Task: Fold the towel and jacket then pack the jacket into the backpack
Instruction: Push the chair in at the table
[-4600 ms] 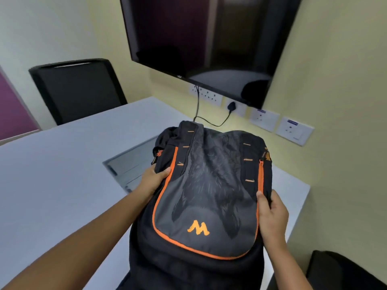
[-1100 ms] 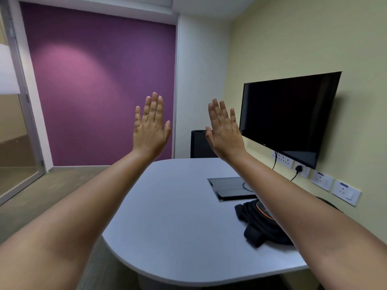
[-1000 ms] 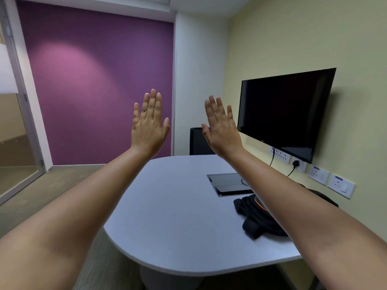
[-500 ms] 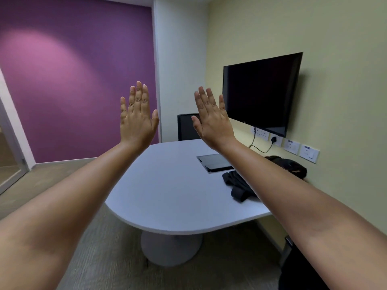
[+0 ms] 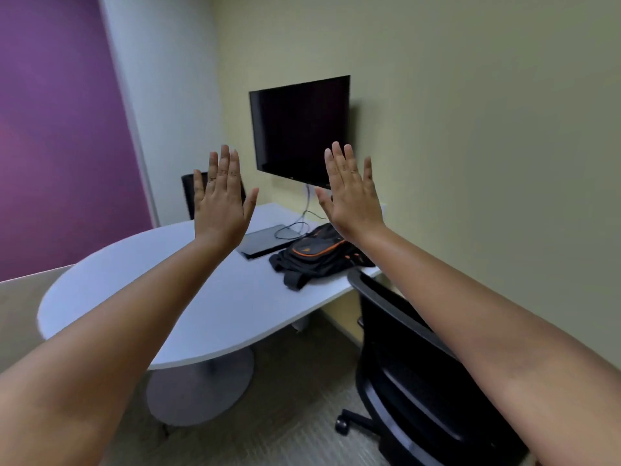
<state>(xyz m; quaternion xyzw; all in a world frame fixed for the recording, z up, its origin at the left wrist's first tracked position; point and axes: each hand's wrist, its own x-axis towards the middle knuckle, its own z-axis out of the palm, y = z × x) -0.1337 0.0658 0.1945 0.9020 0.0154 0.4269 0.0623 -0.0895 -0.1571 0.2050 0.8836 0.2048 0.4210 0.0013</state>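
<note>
The black backpack (image 5: 314, 255) with orange trim lies flat on the far right part of the white table (image 5: 188, 297), its straps hanging toward the table's edge. My left hand (image 5: 221, 200) and my right hand (image 5: 351, 196) are both raised in the air in front of me, backs toward me, fingers spread and holding nothing. They are well above and short of the backpack. No towel or jacket shows in this view.
A black office chair (image 5: 420, 375) stands close at the right, by the table's corner. A dark flat panel (image 5: 265, 240) sits in the table beside the backpack. A wall screen (image 5: 299, 129) hangs above, its cable trailing onto the table. Another black chair (image 5: 191, 193) is behind the table.
The view has pulled back from the table and swung, so the backpack looks smaller and the near chair has come into sight. Both hands stay raised and spread.
</note>
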